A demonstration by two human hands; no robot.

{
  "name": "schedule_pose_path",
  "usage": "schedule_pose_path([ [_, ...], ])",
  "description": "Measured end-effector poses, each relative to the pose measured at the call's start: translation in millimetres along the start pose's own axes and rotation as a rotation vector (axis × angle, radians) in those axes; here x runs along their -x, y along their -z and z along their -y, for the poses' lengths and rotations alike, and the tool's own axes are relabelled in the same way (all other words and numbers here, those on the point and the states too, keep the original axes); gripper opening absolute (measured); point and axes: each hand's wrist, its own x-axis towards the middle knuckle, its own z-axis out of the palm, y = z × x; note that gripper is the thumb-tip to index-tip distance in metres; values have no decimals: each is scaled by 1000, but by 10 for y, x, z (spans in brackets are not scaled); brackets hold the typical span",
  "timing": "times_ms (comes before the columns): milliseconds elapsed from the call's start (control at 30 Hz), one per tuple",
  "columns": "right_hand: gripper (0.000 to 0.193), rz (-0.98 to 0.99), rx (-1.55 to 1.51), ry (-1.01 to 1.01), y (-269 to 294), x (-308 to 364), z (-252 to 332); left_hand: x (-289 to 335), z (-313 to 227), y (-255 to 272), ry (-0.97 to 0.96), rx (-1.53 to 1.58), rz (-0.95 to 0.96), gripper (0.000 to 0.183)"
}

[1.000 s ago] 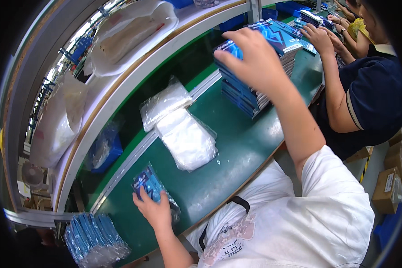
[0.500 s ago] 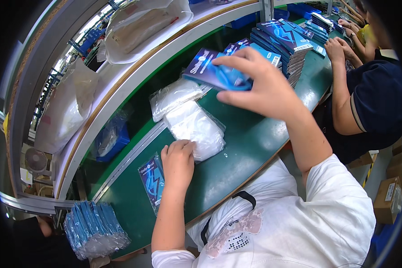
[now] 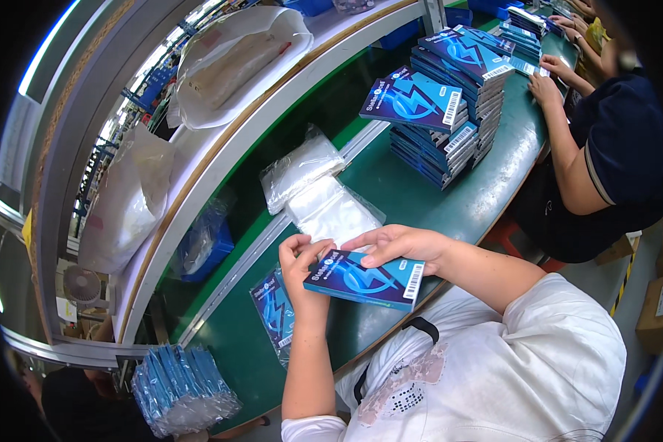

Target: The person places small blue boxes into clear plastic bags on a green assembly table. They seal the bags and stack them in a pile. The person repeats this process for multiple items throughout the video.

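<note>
A flat blue box [image 3: 368,280] with a lightning-bolt print is gripped by my right hand [image 3: 409,247], thumb on top. It lies tilted over my left wrist, partly covering it. My left hand [image 3: 302,265] has its fingers bent together at the near edge of a stack of clear plastic bags [image 3: 333,214]; what they pinch, if anything, I cannot make out. A second pile of clear bags [image 3: 302,169] lies just behind. Left of my left forearm, a bagged blue box [image 3: 274,309] rests on the green table [image 3: 261,387].
Tall stacks of blue boxes [image 3: 449,96] stand at the back right. Several bagged boxes [image 3: 180,383] are lined up at the table's left end. A blue bin [image 3: 210,247] sits beyond the metal rail. A co-worker in a dark shirt [image 3: 619,147] works at the right.
My right hand has brought the box from near the tall stacks down to my left hand. The left fingers have bent more. The whole view has shifted slightly.
</note>
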Motion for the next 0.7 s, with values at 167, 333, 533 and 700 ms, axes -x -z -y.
schedule_pose_path([
  [167,62,-43,15,104,68,-112,23,0,42,65,183,39,63,21],
  [333,57,-53,112,44,171,6,68,15,-2,104,698,553,6,16],
  [533,58,-255,196,192,56,-11,-56,33,10,141,506,350,109,20],
  [700,23,-559,294,344,73,-126,-208,104,-261,111,374,197,285,38],
])
